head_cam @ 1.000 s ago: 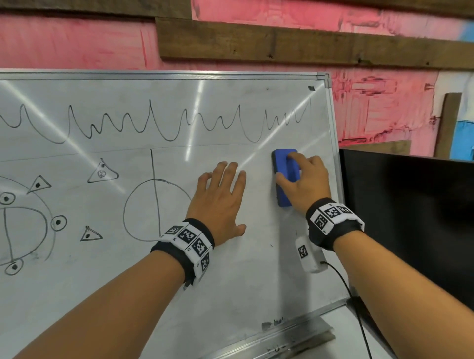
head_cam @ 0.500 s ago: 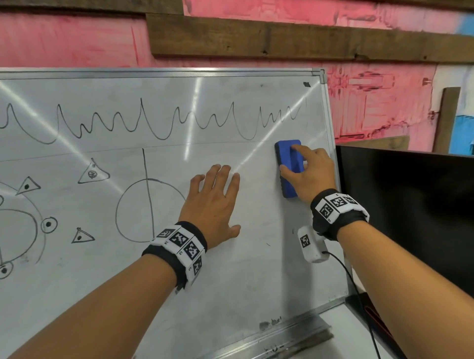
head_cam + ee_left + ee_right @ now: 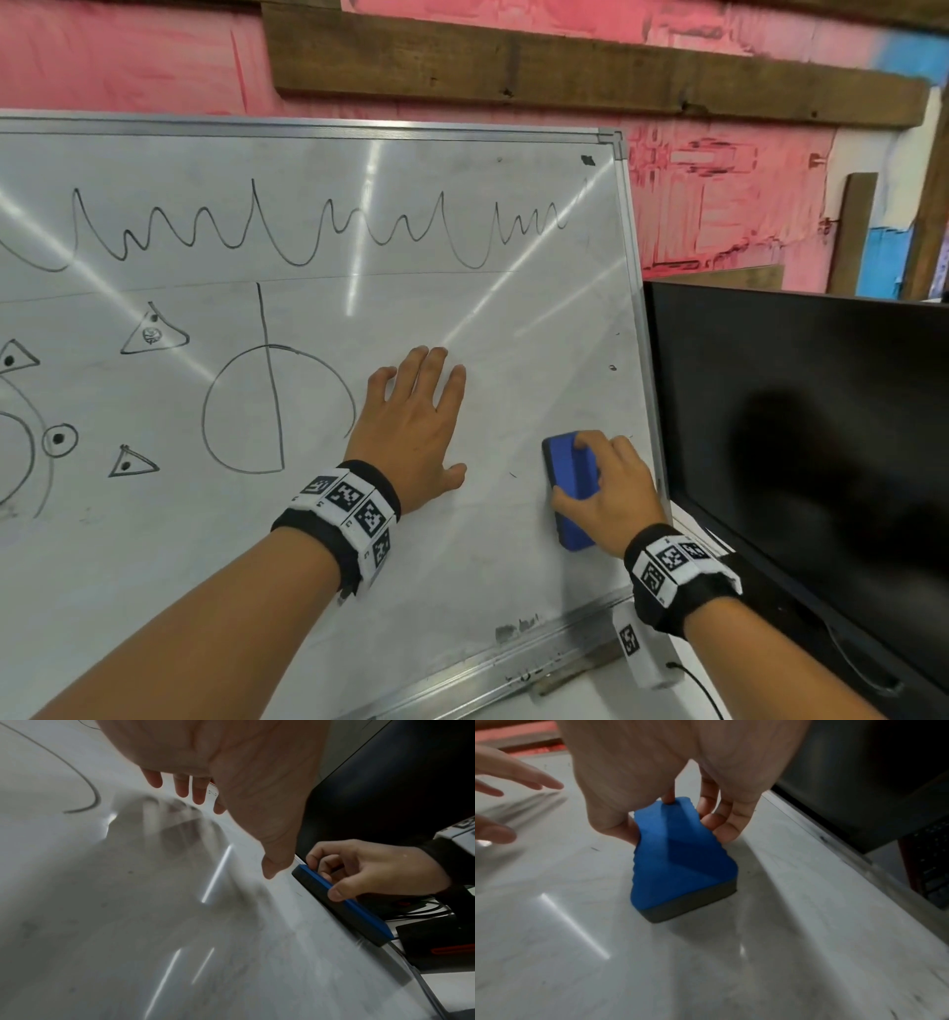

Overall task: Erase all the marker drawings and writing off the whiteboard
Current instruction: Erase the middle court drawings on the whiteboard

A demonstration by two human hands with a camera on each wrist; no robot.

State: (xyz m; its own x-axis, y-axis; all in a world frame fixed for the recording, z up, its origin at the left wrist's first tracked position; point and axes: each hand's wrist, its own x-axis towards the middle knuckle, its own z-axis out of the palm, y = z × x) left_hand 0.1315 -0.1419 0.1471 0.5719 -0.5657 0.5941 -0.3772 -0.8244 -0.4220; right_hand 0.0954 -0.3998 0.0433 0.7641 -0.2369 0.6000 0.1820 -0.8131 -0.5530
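The right hand [image 3: 608, 488] grips the blue eraser [image 3: 570, 488], thumb on one long side and fingers [image 3: 729, 825] curled over the other, and holds its dark felt face flat against the whiteboard [image 3: 308, 539] near the board's right edge, in the lower part. The left hand [image 3: 411, 426] lies just to the left of it, palm toward the board, fingers straight and spread, holding nothing; the fingertips seem to touch the surface, though the wrist view shows the palm lifted a little off it. The area round both hands is wiped, with only faint grey smears. Marker drawings remain: a wavy line [image 3: 308, 231] across the upper part, a circle with a vertical line [image 3: 267, 406] just left of the left hand, and small triangles [image 3: 151, 334] and ringed dots [image 3: 59, 439] farther left. A black screen [image 3: 796, 437] stands just beside the board's right frame, and a pink wall [image 3: 128, 67] with a wooden plank [image 3: 565, 67] is behind.
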